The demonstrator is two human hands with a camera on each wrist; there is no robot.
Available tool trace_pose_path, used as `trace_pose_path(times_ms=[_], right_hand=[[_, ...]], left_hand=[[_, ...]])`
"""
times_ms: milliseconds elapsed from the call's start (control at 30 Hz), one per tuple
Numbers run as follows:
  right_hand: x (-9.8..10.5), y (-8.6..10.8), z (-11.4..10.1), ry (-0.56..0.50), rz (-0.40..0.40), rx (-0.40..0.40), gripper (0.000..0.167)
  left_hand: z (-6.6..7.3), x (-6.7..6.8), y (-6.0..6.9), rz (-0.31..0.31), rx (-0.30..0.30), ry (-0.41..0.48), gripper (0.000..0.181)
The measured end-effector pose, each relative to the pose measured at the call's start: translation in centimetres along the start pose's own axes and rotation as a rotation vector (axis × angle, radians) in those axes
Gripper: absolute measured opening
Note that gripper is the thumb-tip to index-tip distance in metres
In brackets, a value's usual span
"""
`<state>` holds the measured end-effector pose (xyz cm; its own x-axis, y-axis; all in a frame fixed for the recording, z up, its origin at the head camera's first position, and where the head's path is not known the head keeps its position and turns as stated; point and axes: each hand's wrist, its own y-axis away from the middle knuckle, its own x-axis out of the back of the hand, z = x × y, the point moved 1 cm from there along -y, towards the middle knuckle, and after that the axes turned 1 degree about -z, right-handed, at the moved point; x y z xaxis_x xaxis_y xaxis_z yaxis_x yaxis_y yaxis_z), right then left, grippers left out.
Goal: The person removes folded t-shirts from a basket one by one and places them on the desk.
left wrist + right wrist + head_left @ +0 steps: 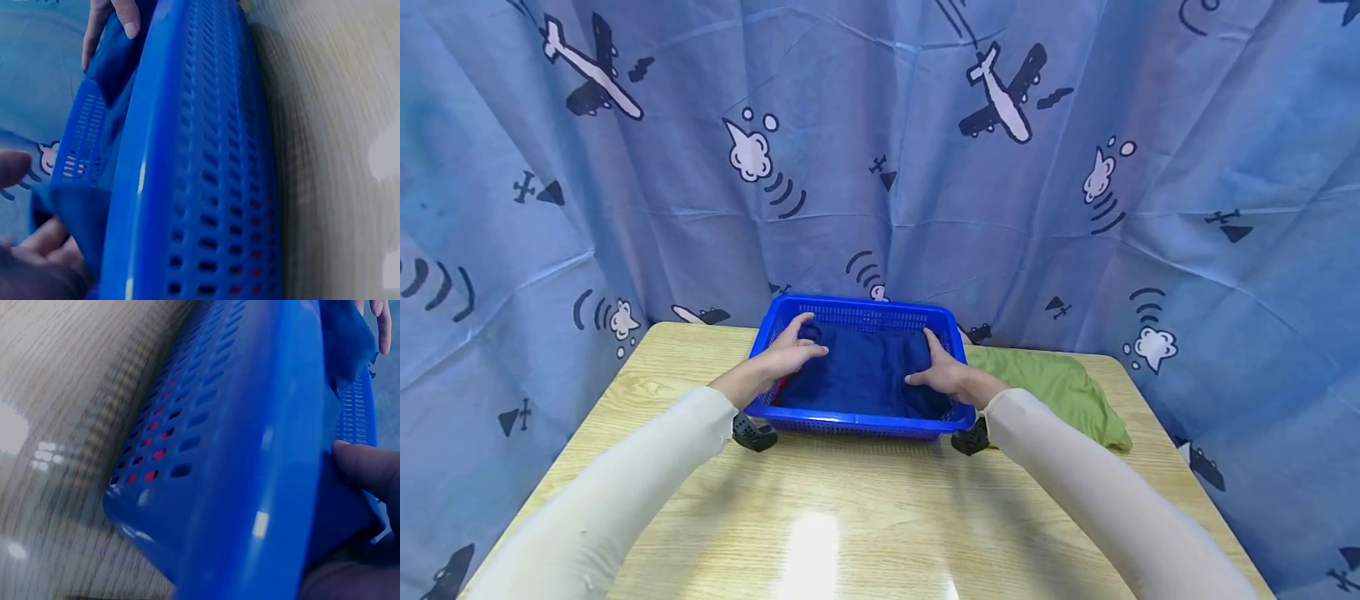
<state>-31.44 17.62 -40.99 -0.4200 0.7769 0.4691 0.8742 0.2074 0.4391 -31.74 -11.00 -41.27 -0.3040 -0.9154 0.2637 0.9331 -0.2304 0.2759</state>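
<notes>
A blue plastic basket (857, 419) with slotted sides stands on the table and holds a dark navy cloth (859, 371). My left hand (784, 354) reaches in at the basket's left end, thumb and forefinger spread apart. In the left wrist view, its fingers (47, 240) touch a raised fold of the cloth, and the thumb stays apart from them. At the right end, my right hand (946, 371) lies over the cloth with the thumb spread from the fingers. Its other fingers are mostly hidden in the wrist views. Something red (159, 454) shows through the basket's slots.
A green cloth (1052, 387) lies on the table to the right of the basket, partly behind the right forearm. The wooden table (865, 492) extends in front of the basket. A blue curtain (865, 183) with airplane prints hangs behind and at both sides.
</notes>
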Motion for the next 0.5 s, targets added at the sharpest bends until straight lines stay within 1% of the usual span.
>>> trace_pose_path(times_ms=[67,133,167,200,267,300,333,400,467,500], right_hand=[[0.0,0.0,0.0,0.003,0.000,0.003,0.105],[-0.1,0.0,0.0,0.005,-0.002,0.009,0.105],[-0.1,0.0,0.0,0.005,-0.003,0.013,0.105],[-0.1,0.0,0.0,0.003,-0.003,0.013,0.105],[0.0,0.0,0.1,-0.002,-0.004,0.013,0.105],[0.0,0.0,0.1,-0.004,-0.004,0.013,0.105],[0.0,0.1,0.1,-0.005,-0.005,0.014,0.105],[0.0,0.1,0.1,-0.006,-0.002,0.015,0.105],[-0.1,0.1,0.0,0.001,0.004,0.019,0.105],[-0.2,0.1,-0.1,0.008,0.007,0.021,0.105]], left_hand=[[-0.2,-0.2,-0.1,-0.009,0.042,0.161,0.100],[-0.6,-0.4,-0.3,-0.004,0.088,0.304,0.109],[-0.8,-0.4,-0.4,-0.006,0.103,0.351,0.111],[-1.0,-0.5,-0.5,-0.010,0.109,0.380,0.108],[-1.2,-0.5,-0.6,-0.016,0.119,0.336,0.102],[-1.3,-0.5,-0.7,-0.015,0.111,0.285,0.098],[-1.4,-0.5,-0.7,-0.012,0.102,0.218,0.092],[-1.3,-0.5,-0.6,0.005,0.071,0.046,0.083],[-1.2,-0.5,-0.4,0.023,0.038,-0.138,0.081],[-1.1,-0.5,-0.2,0.032,0.027,-0.213,0.082]])
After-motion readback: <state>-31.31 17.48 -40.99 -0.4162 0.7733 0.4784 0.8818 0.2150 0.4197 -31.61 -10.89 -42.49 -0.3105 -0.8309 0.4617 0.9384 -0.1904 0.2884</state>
